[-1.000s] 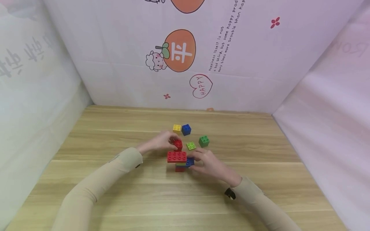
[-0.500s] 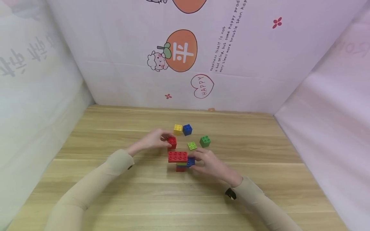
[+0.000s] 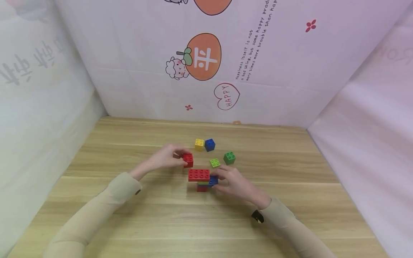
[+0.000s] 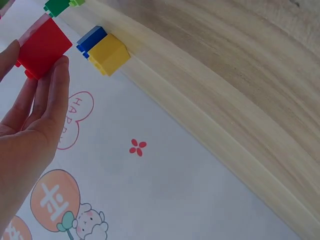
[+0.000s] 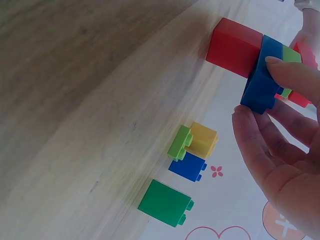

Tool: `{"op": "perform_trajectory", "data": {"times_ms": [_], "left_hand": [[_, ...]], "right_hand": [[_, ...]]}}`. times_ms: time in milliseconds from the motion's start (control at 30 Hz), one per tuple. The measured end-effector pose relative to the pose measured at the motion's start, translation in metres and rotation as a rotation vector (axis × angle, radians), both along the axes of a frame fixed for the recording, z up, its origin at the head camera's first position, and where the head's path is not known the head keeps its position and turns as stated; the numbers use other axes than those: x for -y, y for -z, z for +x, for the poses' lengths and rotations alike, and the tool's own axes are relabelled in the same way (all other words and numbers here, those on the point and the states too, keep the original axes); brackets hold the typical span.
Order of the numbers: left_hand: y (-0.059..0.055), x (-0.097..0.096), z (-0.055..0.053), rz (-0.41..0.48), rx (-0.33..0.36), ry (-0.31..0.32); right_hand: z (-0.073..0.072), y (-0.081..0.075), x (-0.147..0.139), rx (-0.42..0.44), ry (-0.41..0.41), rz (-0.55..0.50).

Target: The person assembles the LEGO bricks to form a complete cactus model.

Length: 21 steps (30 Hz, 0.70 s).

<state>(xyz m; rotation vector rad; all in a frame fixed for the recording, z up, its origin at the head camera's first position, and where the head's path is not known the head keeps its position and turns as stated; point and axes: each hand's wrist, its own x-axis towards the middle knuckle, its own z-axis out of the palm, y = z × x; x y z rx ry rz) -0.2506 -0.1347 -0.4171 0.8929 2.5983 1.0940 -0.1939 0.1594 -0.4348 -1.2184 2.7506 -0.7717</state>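
Note:
Between the thumb and fingers of my left hand (image 3: 165, 157) is a red square brick (image 3: 188, 161). The left wrist view shows that red brick (image 4: 46, 47) with its studs turned toward the palm. My right hand (image 3: 238, 184) pinches the outer end of a blue brick (image 5: 263, 75), part of a small stack. Under the blue brick sits a red brick (image 5: 234, 46). A light green piece (image 5: 291, 56) comes above it, topped by a long red brick (image 3: 198, 175) that overhangs to the left.
Beyond the hands stand a yellow brick (image 3: 199, 144), a blue brick (image 3: 210, 144) and a green brick (image 3: 229, 157). A thin light green brick (image 3: 214, 163) lies just behind the right hand. White printed cloth (image 3: 145, 93) walls in the wooden table (image 3: 180, 229).
My left hand has moved left, away from the stack, carrying the red square brick along. The right hand keeps its pinch on the blue brick, and the stack stays in place.

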Motion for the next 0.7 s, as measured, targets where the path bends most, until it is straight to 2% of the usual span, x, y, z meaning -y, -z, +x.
{"op": "perform_trajectory", "data": {"times_ms": [233,533,700], "left_hand": [[-0.011,0.005,0.012,0.012,-0.016,-0.026],[-0.026,0.017,0.021,0.029,-0.017,-0.07],[-0.032,0.021,0.027,0.043,-0.032,-0.064]], "right_hand": [[0.0,0.0,0.0,0.013,0.014,0.002],[0.001,-0.002,0.0,0.002,0.007,0.007],[0.001,-0.001,0.0,-0.005,0.005,0.004]]}}
